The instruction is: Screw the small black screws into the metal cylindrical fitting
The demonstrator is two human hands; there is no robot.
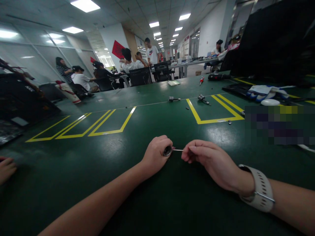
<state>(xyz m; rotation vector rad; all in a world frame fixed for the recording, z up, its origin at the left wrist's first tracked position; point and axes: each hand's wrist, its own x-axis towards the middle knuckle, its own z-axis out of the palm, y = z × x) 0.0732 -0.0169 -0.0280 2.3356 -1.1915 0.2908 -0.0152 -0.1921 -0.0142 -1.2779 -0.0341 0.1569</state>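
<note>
My left hand (157,154) is wrapped round a dark metal cylinder (167,150), its round hollow end turned towards me. A thin straight metal rod (178,150) runs level between that cylinder and the pinched fingertips of my right hand (205,155). Whether the rod enters the cylinder's side or only touches it is hidden by my left fingers. Both hands are low over the green table (137,203), and a pale watch strap (259,188) circles my right wrist.
Beyond my hands lie two metal parts with shafts, one left (174,99) and one right (203,99). Small dark pieces (229,122), a red screwdriver (201,80), a black tool (219,77) and white-and-blue gloves (267,92) lie rightward. Another person's hand (7,169) rests at left.
</note>
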